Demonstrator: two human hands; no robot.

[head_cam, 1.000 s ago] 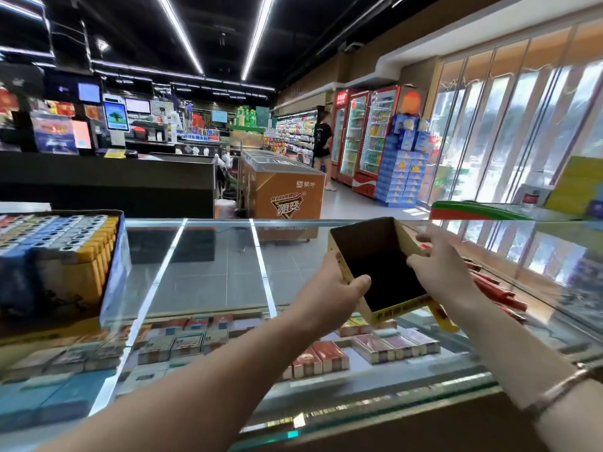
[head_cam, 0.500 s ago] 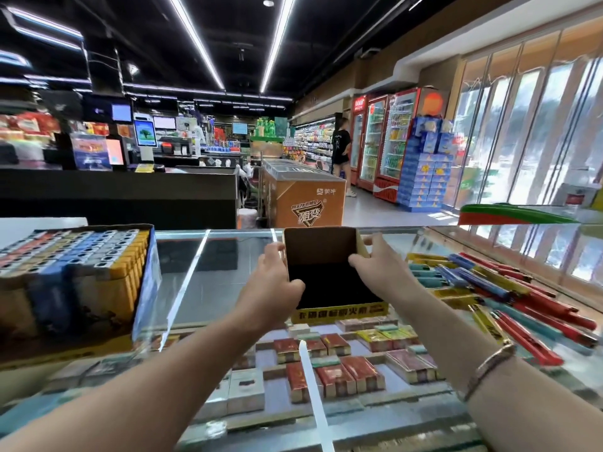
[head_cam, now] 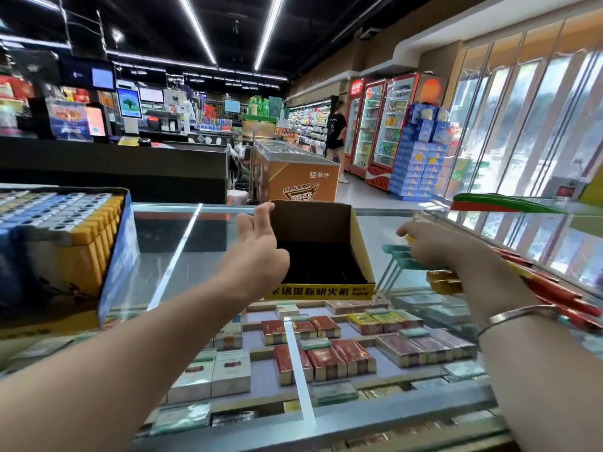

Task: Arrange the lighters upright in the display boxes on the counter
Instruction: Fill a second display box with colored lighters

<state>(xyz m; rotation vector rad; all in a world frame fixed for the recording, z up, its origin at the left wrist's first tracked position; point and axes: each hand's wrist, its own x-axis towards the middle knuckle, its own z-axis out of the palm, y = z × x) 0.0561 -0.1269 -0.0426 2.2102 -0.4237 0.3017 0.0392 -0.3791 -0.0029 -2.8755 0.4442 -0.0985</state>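
Head view: empty display box [head_cam: 321, 256] now set down mid-frame on worktop [head_cam: 182, 252]. Left hand [head_cam: 257, 252] has let go, fingers relaxed beside it. Right hand [head_cam: 440, 249] reaching into loose lighters [head_cam: 554, 288] at right; grip unclear. Filling comes next.

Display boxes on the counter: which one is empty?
The middle display box with the yellow front strip, beside the left hand, shows a bare dark floor. The box at far left is packed with upright lighters.
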